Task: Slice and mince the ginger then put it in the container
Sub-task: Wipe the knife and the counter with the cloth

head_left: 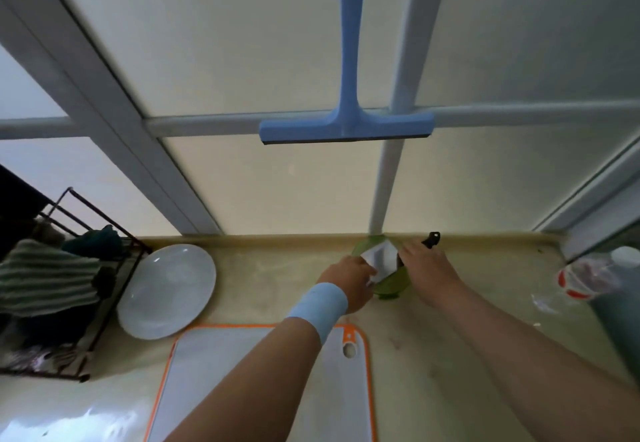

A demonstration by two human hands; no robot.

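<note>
Both hands are at the back of the desk (450, 355), over a green container (389, 289) that stands close to the wall. The right hand (424, 265) grips the black handle of a wide knife (382, 258), and the blade lies tilted above the container. The left hand (349, 277), with a light blue band on its wrist, reaches the blade from the left. Its fingers touch the flat of the blade, but I cannot tell if they only press it or pinch it. The ginger itself cannot be made out; the blade and the hands cover the inside of the container.

Nearer to the person lies a white cutting board (259, 372) with an orange rim. To its left a white plate (166, 291) leans on a dark wire rack (86, 234). At the right stands a plastic bottle (588, 277) with a red and white label, too blurred to read.
</note>
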